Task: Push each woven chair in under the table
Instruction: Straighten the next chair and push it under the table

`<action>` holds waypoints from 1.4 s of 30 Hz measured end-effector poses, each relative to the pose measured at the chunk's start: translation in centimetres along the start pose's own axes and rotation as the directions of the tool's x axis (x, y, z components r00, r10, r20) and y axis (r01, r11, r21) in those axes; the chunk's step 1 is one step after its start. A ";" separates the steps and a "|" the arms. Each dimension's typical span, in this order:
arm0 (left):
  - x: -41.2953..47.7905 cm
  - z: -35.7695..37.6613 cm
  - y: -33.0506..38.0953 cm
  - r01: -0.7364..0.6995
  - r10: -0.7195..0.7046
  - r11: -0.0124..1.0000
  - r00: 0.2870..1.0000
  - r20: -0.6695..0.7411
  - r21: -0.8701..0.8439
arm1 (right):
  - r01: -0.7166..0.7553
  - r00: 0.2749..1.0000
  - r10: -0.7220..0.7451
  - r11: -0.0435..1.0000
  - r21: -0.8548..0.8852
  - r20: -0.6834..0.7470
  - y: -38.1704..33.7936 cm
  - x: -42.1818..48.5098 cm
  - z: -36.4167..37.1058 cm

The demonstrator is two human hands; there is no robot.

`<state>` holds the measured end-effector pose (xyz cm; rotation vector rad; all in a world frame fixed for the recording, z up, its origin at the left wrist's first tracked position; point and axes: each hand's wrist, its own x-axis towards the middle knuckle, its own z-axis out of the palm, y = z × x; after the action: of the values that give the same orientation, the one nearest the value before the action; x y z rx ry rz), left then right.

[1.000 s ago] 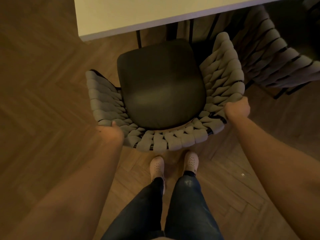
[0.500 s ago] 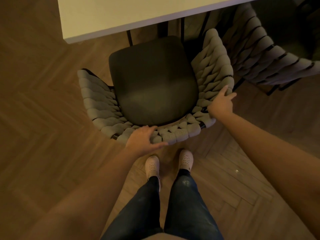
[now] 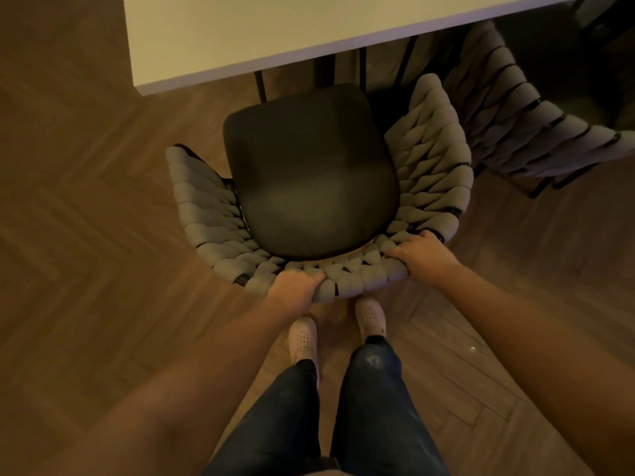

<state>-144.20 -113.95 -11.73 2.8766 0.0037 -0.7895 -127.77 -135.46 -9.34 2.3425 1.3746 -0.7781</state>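
A woven chair (image 3: 202,207) with grey braided back and arms and a dark seat cushion (image 3: 309,173) stands right in front of me, its front edge just at the pale table (image 3: 261,29). My left hand (image 3: 295,286) grips the top rail of the backrest left of centre. My right hand (image 3: 421,252) is closed over the same rail further right. A second woven chair (image 3: 508,115) stands to the right, partly under the table.
Herringbone wood floor (image 3: 86,201) spreads to the left and behind me. My feet in light shoes (image 3: 302,338) stand just behind the chair's back. Dark table legs (image 3: 323,70) show under the table edge ahead of the seat.
Both hands slid inward along the backrest from its outer corners to its rear rail and closed on it. The chair stands about where it was relative to the table.
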 end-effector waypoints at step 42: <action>13.5 -9.8 0.1 -0.016 0.001 0.978 0.997 0.072 0.207 | -0.039 0.993 0.049 0.995 0.093 -0.108 13.7 6.9 -3.3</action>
<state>-127.59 -113.08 -10.30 3.0379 -0.1063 -0.9430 -112.16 -135.55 -10.88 2.5116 1.3525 -0.7227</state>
